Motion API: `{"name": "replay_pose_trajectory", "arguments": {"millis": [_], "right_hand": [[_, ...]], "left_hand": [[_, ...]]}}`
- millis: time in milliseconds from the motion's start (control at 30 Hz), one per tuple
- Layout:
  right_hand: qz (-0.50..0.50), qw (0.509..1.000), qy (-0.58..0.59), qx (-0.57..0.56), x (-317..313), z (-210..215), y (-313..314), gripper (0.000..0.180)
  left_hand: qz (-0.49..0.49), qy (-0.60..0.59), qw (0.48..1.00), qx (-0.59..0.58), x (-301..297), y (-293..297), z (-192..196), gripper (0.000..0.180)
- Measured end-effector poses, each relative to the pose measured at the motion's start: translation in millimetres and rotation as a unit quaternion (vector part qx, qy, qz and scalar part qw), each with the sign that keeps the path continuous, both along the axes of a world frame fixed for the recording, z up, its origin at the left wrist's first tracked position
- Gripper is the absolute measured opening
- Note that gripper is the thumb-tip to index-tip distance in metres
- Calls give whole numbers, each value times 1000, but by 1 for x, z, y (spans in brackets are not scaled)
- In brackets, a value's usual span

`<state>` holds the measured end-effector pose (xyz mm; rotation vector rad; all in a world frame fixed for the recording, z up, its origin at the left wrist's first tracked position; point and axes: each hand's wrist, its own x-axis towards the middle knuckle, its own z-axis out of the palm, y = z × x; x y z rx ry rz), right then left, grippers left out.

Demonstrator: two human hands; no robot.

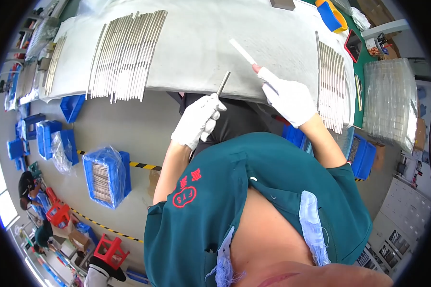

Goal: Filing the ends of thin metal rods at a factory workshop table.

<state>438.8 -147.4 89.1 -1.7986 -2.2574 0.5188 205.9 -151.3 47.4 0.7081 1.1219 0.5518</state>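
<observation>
Left hand (197, 120) grips a metal rod (223, 83) by the table (196, 40), right hand (289, 99) a white strip (242, 51); slackening could drop either.

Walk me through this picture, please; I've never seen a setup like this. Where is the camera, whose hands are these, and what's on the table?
There is no robot here, just a person working with two gloved hands. The single picture comes from a wide fisheye camera worn on the head and looking down, so straight edges bend near the rim and the person's own green shirt fills the lower part.

The left hand holds a short metal rod upright at a slant. The right hand holds a slim white strip, one fingertip showing bare.

On the white table cover lie thin metal rods side by side: a large group on the left and another group on the right.
</observation>
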Motion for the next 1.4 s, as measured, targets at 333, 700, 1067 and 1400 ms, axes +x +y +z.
{"name": "replay_pose_trajectory", "arguments": {"millis": [333,700,1067,1400], "right_hand": [[45,995,-89,-8,11,-25,-2,41],[84,995,-46,-27,2,-10,-1,39],[95,988,-100,-71,6,-13,-1,44],[190,967,-162,53,-6,-22,-3,44]], "left_hand": [[-3,-259,955,-147,-14,15,-43,55],[40,-180,970,-160,-10,10,-43,40],[23,-18,999,-37,-4,11,-25,42],[15,11,999,-32,-6,15,-17,34]]}}
